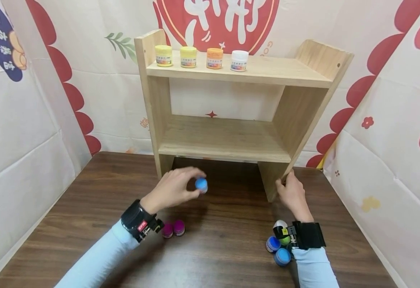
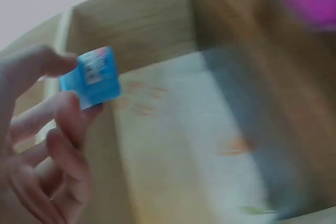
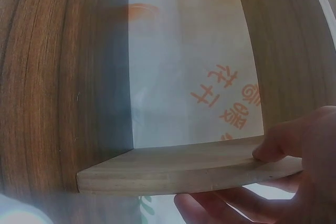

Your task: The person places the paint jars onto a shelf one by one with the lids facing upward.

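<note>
My left hand (image 1: 175,188) pinches a small blue paint jar (image 1: 201,185) between thumb and fingers, in front of the lower opening of a wooden shelf (image 1: 224,138). In the left wrist view the jar (image 2: 97,77) shows a pale printed label, and the other fingers are curled below it. My right hand (image 1: 293,195) grips the front edge of the shelf's right side panel near its foot. In the right wrist view the thumb lies on the inner face of that panel (image 3: 168,174), with fingers on its outer side.
Two yellow jars (image 1: 188,57), an orange jar (image 1: 215,58) and a white jar (image 1: 239,61) line the top board. Two magenta jars (image 1: 179,227) stand on the brown table (image 1: 224,256) by my left wrist. Blue jars (image 1: 282,257), a green one and a white one cluster beside my right wrist.
</note>
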A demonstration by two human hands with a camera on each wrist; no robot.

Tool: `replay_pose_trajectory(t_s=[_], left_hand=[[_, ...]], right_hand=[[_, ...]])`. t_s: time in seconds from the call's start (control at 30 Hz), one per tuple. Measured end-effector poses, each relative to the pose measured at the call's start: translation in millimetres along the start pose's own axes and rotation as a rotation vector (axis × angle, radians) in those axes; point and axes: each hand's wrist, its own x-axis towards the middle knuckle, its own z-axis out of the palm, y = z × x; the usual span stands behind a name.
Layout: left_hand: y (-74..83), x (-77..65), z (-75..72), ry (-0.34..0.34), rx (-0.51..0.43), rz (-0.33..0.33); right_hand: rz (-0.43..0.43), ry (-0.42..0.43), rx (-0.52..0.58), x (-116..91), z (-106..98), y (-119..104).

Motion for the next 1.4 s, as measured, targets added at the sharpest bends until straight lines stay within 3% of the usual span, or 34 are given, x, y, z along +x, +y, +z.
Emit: replay_pose_trajectory(t_s=[0.17,0.27,0.43,0.53,0.63,0.83,1.0,1.4], left_hand=[[20.1,50.7,-48.6,0.199,-0.108,0.22],[32.8,81.2,-79.8,0.303,-0.115,0.336],[55.9,125.4,-123.2,0.415,-0.11,0.39],[66.7,148.9,-141.3,0.439,-0.082,0.381],[75.2,169.1,-155.0,0.415,-0.014,0.337],[85.1,197.5,-170.4,0.297,0.076,0.227],[88.9,208.1,-171.8,0.226,0.129,0.17],[96.6,217.7,-170.5,0.193,0.249,0.039]], right_hand=[[0.001,0.002,0.001,0.4,-1.8,-1.5],[0.002,0.004,-0.002,0.1,-1.6,-2.0],[-0.004,0.008,-0.01,-1.1,-1.8,-1.8],[-0.003,0.01,-0.016,-1.0,-1.4,-1.3],[-0.005,0.015,-0.019,-0.6,0.2,-1.0],[-0.01,0.02,-0.011,0.2,0.4,-1.5],[0.006,0.017,-0.007,-1.6,0.4,-0.7],[-0.016,0.044,-0.009,-1.5,1.5,-0.5]])
